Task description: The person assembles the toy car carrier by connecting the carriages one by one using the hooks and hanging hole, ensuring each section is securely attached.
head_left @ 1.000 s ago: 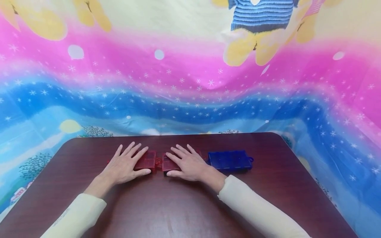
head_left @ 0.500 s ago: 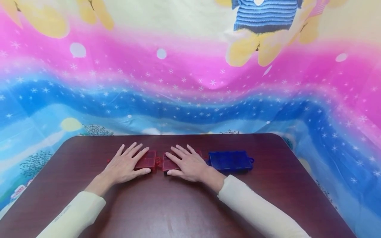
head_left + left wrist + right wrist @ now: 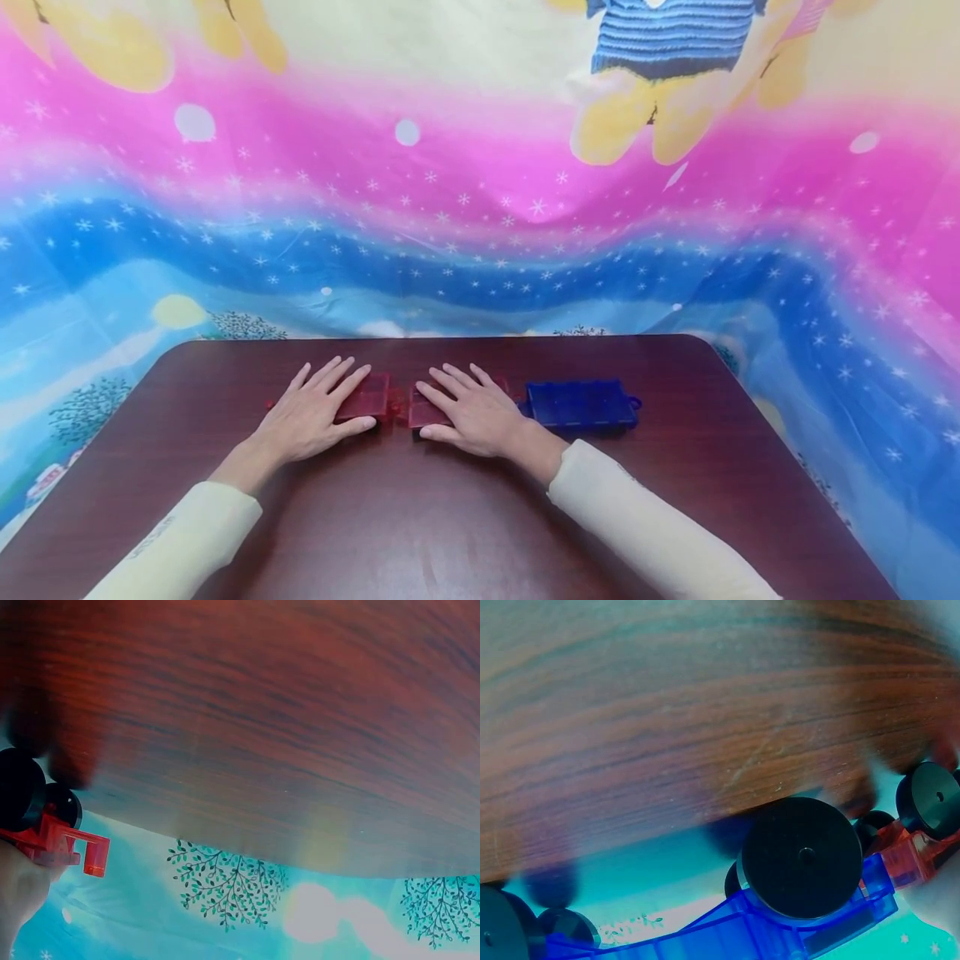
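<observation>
L hand (image 3: 306, 419) & R hand (image 3: 477, 417) approx. level, both palm-dn, fingers (image 3: 437, 397) spread.

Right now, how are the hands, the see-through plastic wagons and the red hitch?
Left translucent red plastic wagon: upright, partly covered.
Right translucent red plastic wagon: upright, partly covered.
Translucent blue plastic wagon: upright on round black wheels.
Left hand: fingers spread over left red wagon.
Right hand: fingers spread over right red wagon.
Red plastic hitch: hooked or not, unclear.
</observation>
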`<state>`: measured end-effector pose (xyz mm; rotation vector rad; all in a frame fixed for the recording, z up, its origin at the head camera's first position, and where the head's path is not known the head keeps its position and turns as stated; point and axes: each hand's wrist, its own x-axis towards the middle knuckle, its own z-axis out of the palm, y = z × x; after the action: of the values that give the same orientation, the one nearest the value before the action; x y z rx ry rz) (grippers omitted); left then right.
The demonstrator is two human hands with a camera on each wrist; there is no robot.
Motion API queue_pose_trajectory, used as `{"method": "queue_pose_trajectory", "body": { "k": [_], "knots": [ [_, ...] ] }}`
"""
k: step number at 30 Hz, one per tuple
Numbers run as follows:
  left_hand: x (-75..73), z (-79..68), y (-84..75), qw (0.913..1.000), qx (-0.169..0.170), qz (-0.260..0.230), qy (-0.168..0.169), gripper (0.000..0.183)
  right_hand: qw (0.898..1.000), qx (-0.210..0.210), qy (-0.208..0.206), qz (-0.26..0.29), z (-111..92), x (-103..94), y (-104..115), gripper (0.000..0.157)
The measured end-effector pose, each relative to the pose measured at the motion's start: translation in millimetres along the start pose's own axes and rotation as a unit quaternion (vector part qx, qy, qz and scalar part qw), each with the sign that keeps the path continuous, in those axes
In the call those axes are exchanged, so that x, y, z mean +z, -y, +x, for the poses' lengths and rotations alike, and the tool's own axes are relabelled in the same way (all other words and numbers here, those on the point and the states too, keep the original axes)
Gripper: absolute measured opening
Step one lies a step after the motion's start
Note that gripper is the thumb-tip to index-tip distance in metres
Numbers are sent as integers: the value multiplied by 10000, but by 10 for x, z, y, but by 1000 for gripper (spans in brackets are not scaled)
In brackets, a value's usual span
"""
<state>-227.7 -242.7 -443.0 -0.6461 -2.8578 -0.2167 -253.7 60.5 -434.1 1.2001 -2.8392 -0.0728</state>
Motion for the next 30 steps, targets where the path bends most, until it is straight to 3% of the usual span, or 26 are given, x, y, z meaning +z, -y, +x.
{"method": "queue_pose_trajectory", "body": {
  "k": [9, 30],
  "knots": [
    [-12, 13, 0, 9999, -83, -89, 111, 91, 10000, 48, -37, 0, 20, 13, -6, 81],
    [-6, -61, -12, 9999, -34, -115, -16, 90, 9998, 217, 6, 46, 82, 12, 8, 78]
  ]
}}
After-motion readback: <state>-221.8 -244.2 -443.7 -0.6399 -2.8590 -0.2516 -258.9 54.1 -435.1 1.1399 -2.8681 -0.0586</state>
